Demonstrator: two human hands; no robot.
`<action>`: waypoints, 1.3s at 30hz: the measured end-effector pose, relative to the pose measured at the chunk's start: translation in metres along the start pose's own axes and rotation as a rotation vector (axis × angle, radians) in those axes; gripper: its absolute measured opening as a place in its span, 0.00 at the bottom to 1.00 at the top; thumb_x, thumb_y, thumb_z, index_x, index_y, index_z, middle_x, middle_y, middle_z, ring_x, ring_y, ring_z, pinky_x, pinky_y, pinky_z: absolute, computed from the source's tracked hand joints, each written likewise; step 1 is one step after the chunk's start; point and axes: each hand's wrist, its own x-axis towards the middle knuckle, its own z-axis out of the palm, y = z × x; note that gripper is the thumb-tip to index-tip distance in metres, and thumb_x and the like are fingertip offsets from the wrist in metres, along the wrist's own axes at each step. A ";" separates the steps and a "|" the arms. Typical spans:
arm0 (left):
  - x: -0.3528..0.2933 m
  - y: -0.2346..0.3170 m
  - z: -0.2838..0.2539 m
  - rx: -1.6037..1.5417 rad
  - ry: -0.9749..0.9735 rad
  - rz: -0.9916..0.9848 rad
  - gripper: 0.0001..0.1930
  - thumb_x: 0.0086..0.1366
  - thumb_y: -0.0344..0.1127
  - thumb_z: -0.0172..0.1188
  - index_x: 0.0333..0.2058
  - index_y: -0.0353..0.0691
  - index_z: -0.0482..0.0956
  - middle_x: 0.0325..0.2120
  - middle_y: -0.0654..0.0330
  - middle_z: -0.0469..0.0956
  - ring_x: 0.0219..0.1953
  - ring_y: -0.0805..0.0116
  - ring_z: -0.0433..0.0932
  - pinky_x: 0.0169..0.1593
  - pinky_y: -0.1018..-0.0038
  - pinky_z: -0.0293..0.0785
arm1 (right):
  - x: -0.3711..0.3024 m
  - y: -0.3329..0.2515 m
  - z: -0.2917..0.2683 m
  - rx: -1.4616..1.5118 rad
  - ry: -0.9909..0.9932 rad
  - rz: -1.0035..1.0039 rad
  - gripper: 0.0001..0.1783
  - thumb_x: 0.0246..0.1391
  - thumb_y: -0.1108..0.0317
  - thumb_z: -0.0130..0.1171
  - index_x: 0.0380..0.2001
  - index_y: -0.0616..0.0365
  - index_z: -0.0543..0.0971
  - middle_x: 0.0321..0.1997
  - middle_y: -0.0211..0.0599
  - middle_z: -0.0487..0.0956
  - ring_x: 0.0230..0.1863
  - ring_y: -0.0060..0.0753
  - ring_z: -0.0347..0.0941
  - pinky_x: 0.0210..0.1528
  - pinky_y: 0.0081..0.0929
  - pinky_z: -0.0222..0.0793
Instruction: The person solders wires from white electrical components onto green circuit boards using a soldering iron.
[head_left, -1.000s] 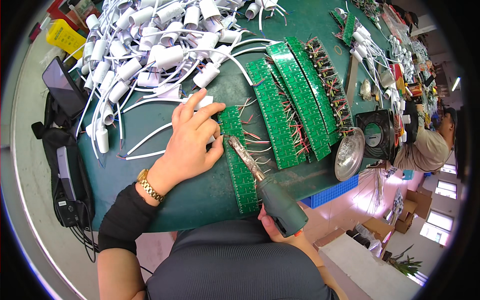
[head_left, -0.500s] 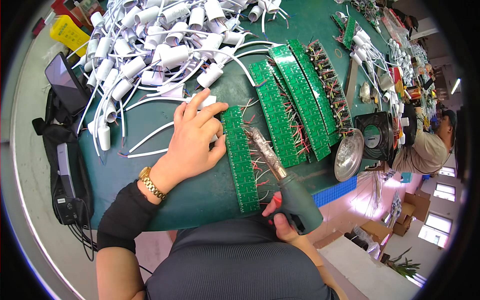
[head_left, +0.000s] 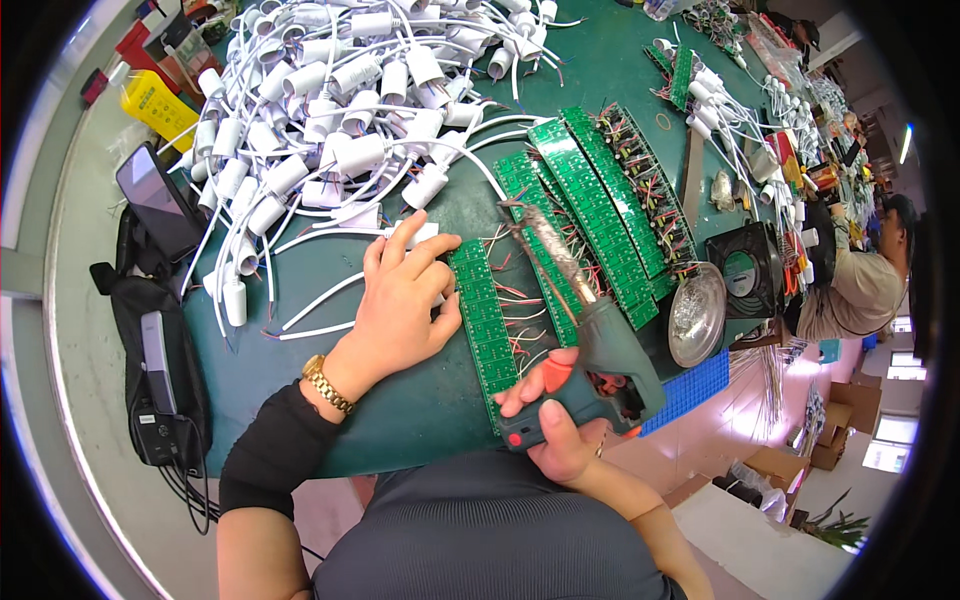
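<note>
A long green circuit board strip (head_left: 485,320) lies in front of me, with red and white wires along its right side. My left hand (head_left: 405,295) bends over its left edge. White plastic shows between thumb and fingers, seemingly a lamp holder mostly hidden by the hand; another white lamp holder (head_left: 426,233) sits by the fingertips. In my right hand (head_left: 560,440) is a dark green soldering gun (head_left: 625,375) with a red trigger, its fingers wrapped round the grip. The gun's metal barrel points up and left, over the wires between the strip and the neighbouring boards.
White lamp holders with cables (head_left: 330,130) are heaped at the far left. More green boards (head_left: 600,210) lie to the right, beside a clear dish (head_left: 697,315) and a black fan (head_left: 745,270). A phone (head_left: 160,200) rests at the left edge. Another person (head_left: 860,280) sits far right.
The soldering gun has risen and tilted away from the strip, its tip now farther up and right. My left hand keeps its place at the board. The whole view has shifted slightly.
</note>
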 end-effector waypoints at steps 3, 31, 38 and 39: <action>0.002 0.001 0.000 -0.001 0.009 0.014 0.08 0.47 0.27 0.63 0.24 0.42 0.72 0.51 0.58 0.74 0.64 0.45 0.60 0.62 0.52 0.53 | -0.002 0.013 0.000 -0.017 -0.064 0.002 0.29 0.59 0.75 0.49 0.63 0.54 0.56 0.43 0.35 0.70 0.43 0.34 0.73 0.69 0.54 0.50; -0.010 0.029 -0.015 0.176 0.147 0.042 0.16 0.48 0.28 0.65 0.37 0.39 0.72 0.47 0.53 0.73 0.54 0.45 0.69 0.54 0.55 0.66 | -0.020 0.034 -0.011 -0.133 -0.040 -0.006 0.30 0.58 0.70 0.51 0.62 0.56 0.55 0.37 0.32 0.70 0.36 0.31 0.74 0.66 0.50 0.53; -0.029 0.032 -0.048 0.257 -0.258 -0.316 0.19 0.50 0.25 0.61 0.43 0.37 0.71 0.35 0.52 0.72 0.33 0.51 0.77 0.32 0.62 0.74 | -0.022 0.031 -0.016 -0.132 -0.043 -0.057 0.30 0.58 0.70 0.51 0.62 0.56 0.56 0.38 0.33 0.71 0.35 0.31 0.73 0.54 0.41 0.63; -0.026 0.033 -0.051 0.289 -0.302 -0.263 0.18 0.51 0.24 0.60 0.43 0.37 0.71 0.33 0.53 0.71 0.33 0.53 0.77 0.32 0.62 0.74 | -0.023 0.030 -0.016 -0.136 -0.022 -0.047 0.30 0.58 0.70 0.51 0.62 0.56 0.56 0.37 0.34 0.72 0.35 0.31 0.73 0.53 0.41 0.64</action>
